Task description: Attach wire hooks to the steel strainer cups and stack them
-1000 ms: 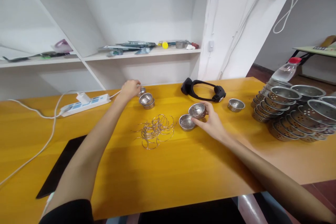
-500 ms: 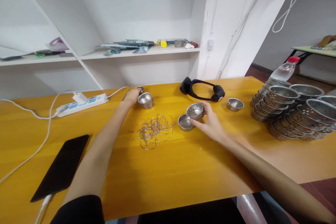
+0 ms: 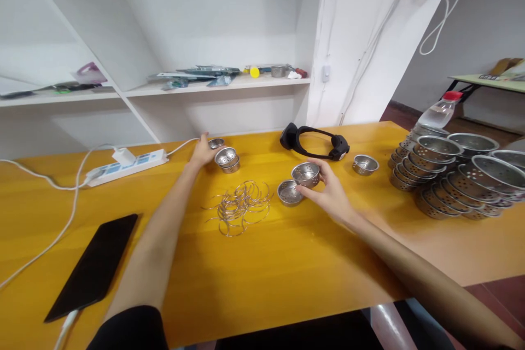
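My right hand (image 3: 330, 191) grips a small perforated steel cup (image 3: 305, 175) between thumb and fingers, slightly tilted. The held cup is just above and overlapping a second steel cup (image 3: 289, 193) on the table. My left hand (image 3: 202, 152) is at the far side with its fingers apart, beside a steel cup (image 3: 215, 144); whether they touch it is unclear. In front of that cup, two perforated cups (image 3: 227, 159) are stacked, the upper one tilted. Between my arms lies a loose heap of thin metal wire rings (image 3: 241, 205).
Tall stacks of perforated cups (image 3: 447, 191) and a red-capped bottle (image 3: 438, 112) stand at right. A single cup (image 3: 365, 164) and a black headset-like band (image 3: 315, 142) sit near the back. A power strip (image 3: 127, 167), white cables and a black tablet (image 3: 92, 268) lie at left.
My left hand has drawn slightly left, uncovering the far cup, with its fingers now spread. My right hand still holds its cup, which sits a little more level. The view shifted slightly.
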Available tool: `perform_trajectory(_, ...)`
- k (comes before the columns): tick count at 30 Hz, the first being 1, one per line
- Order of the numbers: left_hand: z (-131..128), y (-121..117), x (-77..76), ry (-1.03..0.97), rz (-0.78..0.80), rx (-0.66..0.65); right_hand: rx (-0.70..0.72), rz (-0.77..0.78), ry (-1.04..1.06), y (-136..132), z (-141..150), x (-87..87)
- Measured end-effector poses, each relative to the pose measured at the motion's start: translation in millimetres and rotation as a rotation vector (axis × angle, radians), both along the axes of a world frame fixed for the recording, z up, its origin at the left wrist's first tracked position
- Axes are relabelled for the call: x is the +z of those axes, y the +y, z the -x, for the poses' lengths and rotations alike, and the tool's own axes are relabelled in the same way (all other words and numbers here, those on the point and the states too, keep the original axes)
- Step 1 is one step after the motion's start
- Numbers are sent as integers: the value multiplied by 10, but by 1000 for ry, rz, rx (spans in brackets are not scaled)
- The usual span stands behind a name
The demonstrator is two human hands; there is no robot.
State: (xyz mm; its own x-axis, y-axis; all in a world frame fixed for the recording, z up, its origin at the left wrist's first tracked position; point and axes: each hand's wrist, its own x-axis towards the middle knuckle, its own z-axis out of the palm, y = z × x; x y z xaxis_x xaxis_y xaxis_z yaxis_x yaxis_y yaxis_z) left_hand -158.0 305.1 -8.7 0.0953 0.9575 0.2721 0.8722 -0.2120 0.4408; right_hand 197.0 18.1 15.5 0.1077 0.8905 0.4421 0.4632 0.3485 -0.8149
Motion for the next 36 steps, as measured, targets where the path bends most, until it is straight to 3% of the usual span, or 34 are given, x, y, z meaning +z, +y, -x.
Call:
perform_trajectory(5, 18, -1, -40, -148, -2, 83, 58, 9, -10, 5, 118, -80)
perform_trajectory(7, 38, -35, 90, -193, -46, 138, 85, 60, -32, 19, 150, -142)
perform_trajectory(10, 2, -209, 477, -270, -193, 143, 139, 124, -74, 38, 146, -197)
perform_trajectory(13, -243, -640, 904, -305, -357, -85, 188, 82, -134, 38, 115, -182)
perform_trajectory(16, -678, -1246, 1096, -357, -279, -441, 209, 15, -151, 29, 106, -148)
perform_trajectory(18, -969, -1611, 1053, -431, -182, -624, 197, -6, -145, 26, 112, -144)
perform_trajectory(22, -1325, -2003, 771, -563, -15, -760, 203, 1, -113, 34, 110, -170)
perform_trajectory(30, -1372, -2157, 330, -585, 64, -768, 207, 74, 5, 22, 129, -178)
perform_trajectory(33, -1365, -2169, 278, -570, 89, -784, 184, 89, 133, 28, 163, -238)
perform_trajectory(36, -1357, -2177, 330, -486, 84, -788, 212, 92, 229, 33, 178, -285)
